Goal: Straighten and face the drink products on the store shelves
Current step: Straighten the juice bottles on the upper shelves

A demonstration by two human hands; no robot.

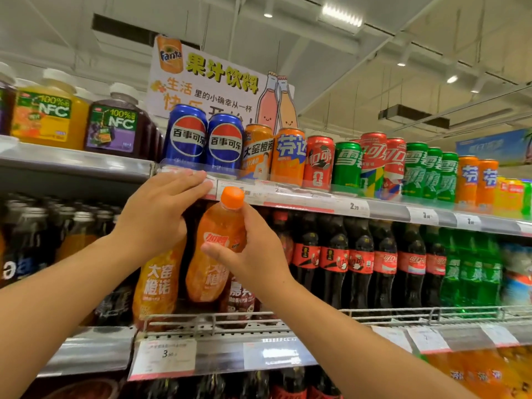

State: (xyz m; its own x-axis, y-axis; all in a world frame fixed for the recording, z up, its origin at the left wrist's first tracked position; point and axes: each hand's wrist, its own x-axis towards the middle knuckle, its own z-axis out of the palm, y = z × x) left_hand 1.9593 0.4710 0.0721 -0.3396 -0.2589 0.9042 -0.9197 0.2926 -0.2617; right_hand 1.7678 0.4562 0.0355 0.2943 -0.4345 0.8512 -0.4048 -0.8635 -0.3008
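Note:
My right hand (251, 254) grips an orange soda bottle (214, 254) with an orange cap, held tilted in front of the middle shelf. My left hand (161, 214) reaches up with its fingers flat on the top shelf's price rail (302, 198), just below two blue Pepsi cans (201, 139); nothing shows in its grasp. Another orange soda bottle (157, 286) stands on the middle shelf below my left hand. A dark red bottle (240, 300) stands behind the held one.
Orange, red and green cans (345, 165) line the top shelf to the right. Large juice jugs (77, 119) stand top left. Cola bottles (359, 260) and green bottles (472, 272) fill the middle shelf behind a wire rail (316, 315). A Fanta sign (207, 79) stands above.

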